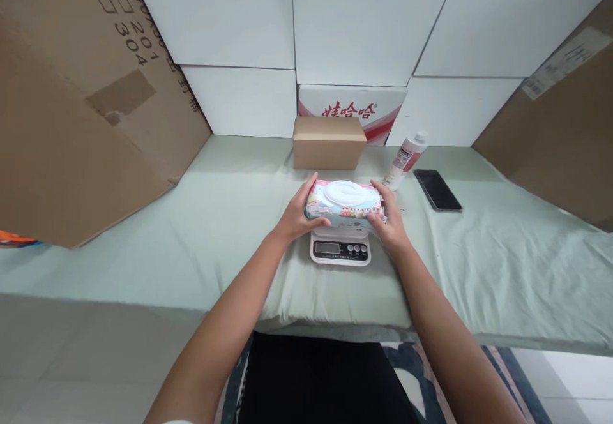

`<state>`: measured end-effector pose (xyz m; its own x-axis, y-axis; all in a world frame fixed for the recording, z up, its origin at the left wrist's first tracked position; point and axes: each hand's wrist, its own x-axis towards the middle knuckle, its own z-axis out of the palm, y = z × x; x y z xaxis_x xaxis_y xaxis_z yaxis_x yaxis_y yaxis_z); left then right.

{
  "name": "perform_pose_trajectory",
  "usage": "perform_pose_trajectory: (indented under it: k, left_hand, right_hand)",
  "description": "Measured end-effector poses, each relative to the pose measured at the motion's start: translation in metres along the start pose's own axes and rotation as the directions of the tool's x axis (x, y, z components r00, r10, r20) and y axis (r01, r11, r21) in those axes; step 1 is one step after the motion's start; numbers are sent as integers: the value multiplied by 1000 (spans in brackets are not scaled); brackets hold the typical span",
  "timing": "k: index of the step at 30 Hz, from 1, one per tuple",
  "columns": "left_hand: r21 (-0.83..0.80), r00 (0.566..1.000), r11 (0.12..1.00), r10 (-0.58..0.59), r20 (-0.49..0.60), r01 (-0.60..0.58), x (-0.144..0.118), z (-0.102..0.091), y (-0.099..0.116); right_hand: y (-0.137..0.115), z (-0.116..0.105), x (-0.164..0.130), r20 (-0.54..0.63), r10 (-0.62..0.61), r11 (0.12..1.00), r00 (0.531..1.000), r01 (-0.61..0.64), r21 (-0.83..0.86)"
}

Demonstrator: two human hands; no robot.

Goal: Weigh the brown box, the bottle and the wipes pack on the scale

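A pack of wet wipes, printed in pink and pale blue with a white lid on top, lies between my two hands. My left hand grips its left end, thumb along the front. On the right end, my right hand closes with fingers behind and thumb in front. Under the pack is a white digital kitchen scale; its display and buttons show at the front, while its platform is mostly hidden. Whether the pack rests on the platform or is held just over it, I cannot tell.
Behind the pack sits a small brown box, with a white and red carton against the wall. A white bottle and a black phone are to the right. Large cardboard sheets flank the green cloth.
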<state>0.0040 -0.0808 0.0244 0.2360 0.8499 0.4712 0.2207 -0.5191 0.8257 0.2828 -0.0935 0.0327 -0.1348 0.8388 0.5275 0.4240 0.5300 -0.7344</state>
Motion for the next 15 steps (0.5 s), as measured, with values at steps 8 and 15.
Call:
perform_pose_trajectory:
  k: [8,15]
  left_hand:
    - [-2,1000,1000,3,-26,-3,1,1,-3]
    - [-3,999,1000,-5,-33,5,0,0,-1]
  right_hand:
    - [2,1,2,-66,-99,987,993,90,-137]
    - [6,0,1,8,-41,998,999,42,-38]
